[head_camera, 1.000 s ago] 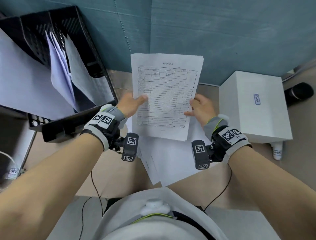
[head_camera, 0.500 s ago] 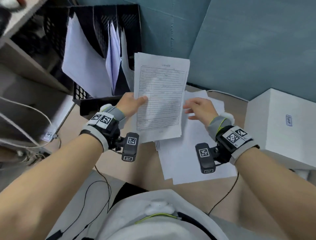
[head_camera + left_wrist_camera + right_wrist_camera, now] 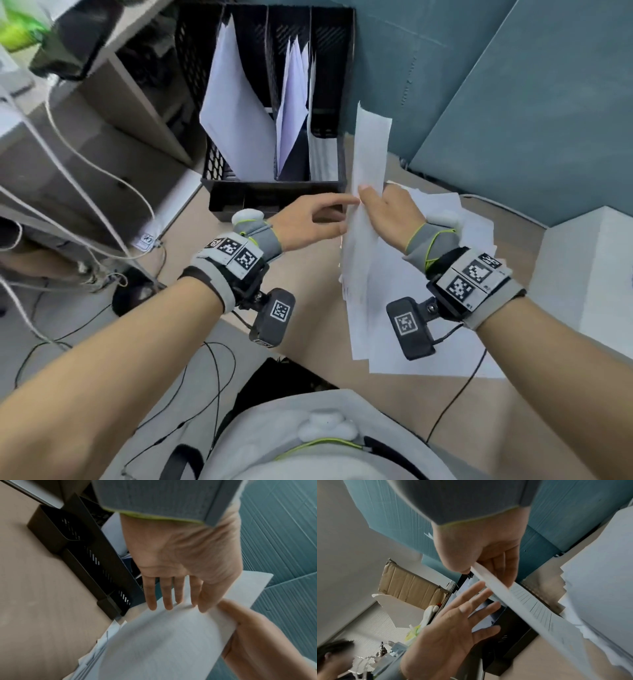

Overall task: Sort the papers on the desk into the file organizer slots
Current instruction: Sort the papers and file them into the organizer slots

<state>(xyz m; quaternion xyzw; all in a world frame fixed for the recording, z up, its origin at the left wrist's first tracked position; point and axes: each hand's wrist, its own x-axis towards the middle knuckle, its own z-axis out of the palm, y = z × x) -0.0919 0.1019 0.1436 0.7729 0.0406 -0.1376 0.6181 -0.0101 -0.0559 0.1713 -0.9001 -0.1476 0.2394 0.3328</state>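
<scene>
A printed form sheet (image 3: 370,154) stands on edge, just right of the black file organizer (image 3: 274,200). My right hand (image 3: 383,209) pinches its lower part between thumb and fingers; the pinch shows in the right wrist view (image 3: 476,568). My left hand (image 3: 329,212) is open, its straight fingertips (image 3: 169,605) touching the sheet (image 3: 171,635) from the left. The organizer's slots hold white sheets (image 3: 236,113) leaning to the left. A loose pile of papers (image 3: 428,342) lies on the desk under my right wrist.
A teal partition (image 3: 513,102) stands behind the desk. A white box (image 3: 589,274) sits at the right edge. Shelving and hanging white cables (image 3: 68,154) are off the desk to the left, with dark cables on the floor (image 3: 191,370).
The sheet has turned from facing me to edge-on and moved toward the organizer. My right hand took hold of it; my left hand let go and now only touches it. The view swung left.
</scene>
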